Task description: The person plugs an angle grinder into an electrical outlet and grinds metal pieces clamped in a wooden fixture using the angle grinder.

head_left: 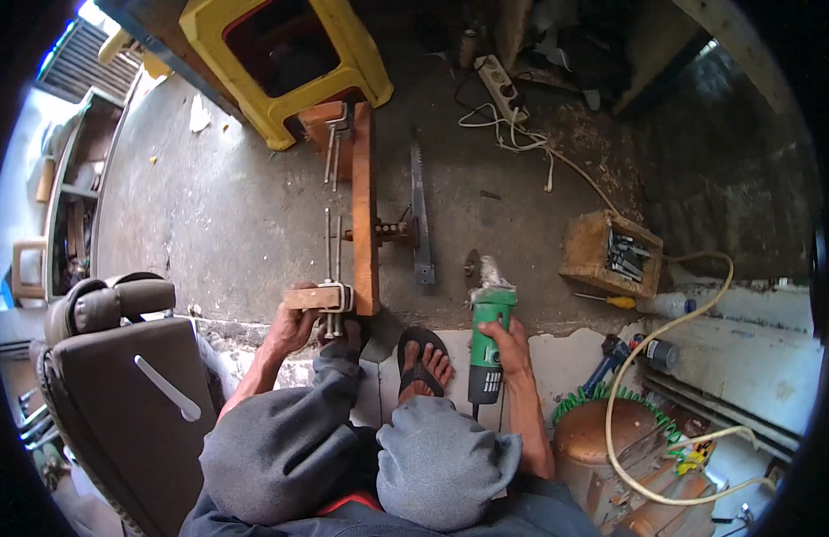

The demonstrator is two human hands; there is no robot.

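Note:
My right hand [511, 347] is wrapped round a green angle grinder [488, 353], whose metal head points away from me. My left hand [292, 329] grips a small wooden block [313, 298] beside the near end of an upright-set wooden board [366, 206]. Metal rods with bent brackets [334, 242] run along the board's left side. A rusty metal fitting [392, 231] sticks out from the board's right side toward a long toothed saw blade [420, 210]. The blade appears to stand on or near the floor. Part of my left hand's fingers is hidden behind the block.
A yellow plastic stool [369, 63] touches the board's far end. A power strip [501, 87] with white cable lies far right. Nearer stand a wooden box of tools [584, 251] and a coiled green hose [566, 407]. A brown padded chair [128, 385] is at left.

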